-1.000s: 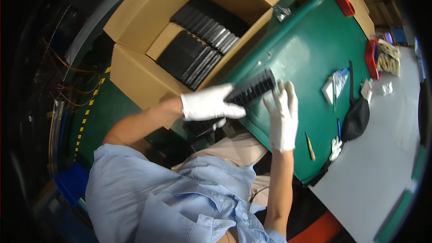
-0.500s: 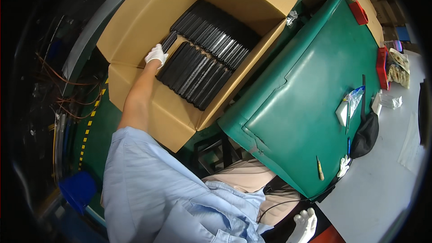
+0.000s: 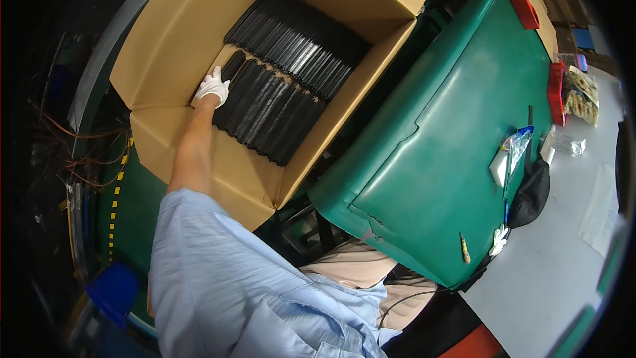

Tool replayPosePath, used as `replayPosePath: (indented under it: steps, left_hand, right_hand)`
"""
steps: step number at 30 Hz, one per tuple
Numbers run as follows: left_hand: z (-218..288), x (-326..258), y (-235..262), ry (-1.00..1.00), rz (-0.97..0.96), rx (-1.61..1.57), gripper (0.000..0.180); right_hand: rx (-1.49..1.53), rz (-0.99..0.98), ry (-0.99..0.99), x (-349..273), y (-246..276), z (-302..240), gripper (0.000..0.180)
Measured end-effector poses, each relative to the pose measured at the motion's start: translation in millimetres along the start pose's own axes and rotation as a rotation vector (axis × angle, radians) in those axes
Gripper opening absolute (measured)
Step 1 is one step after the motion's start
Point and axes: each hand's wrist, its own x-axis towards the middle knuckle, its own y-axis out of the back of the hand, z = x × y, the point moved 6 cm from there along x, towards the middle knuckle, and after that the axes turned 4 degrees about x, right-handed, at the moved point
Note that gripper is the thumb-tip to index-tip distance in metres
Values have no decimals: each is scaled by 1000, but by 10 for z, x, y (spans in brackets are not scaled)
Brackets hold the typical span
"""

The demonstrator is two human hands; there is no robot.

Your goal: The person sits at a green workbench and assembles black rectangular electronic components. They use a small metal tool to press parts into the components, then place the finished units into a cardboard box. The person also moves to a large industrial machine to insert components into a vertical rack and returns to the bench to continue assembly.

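Observation:
My left hand, in a white glove, reaches into an open cardboard box. Its fingers are closed about the near end of a long black part, at the left end of the nearer row. Several similar black parts lie packed side by side in that row. Behind it runs a second row of black parts. A strip of brown cardboard shows between the rows. My right hand is outside the picture.
To the right stands a green-covered table, bearing a wooden-handled tool, a white glove, a black cloth item and red holders. Beside it is a grey surface. A blue bin stands at lower left.
My left hand has lowered the black part into line with the nearer row. My white-gloved right hand has left the lower right of the picture. The whole view has shifted slightly.

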Motion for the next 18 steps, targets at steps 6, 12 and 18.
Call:
replayPosePath:
  steps: [6,12,18]
  left_hand:
    - [124,-109,-29,-27,-57,-197,80]
    - [37,-80,-106,-5,20,-261,85]
    - [622,-454,455,-413,316,-105,64]
  right_hand:
    - [-23,144,-113,1,105,161,47]
    - [1,394,-276,-67,464,633,52]
    - [189,1104,-668,-1135,1876,2056,57]
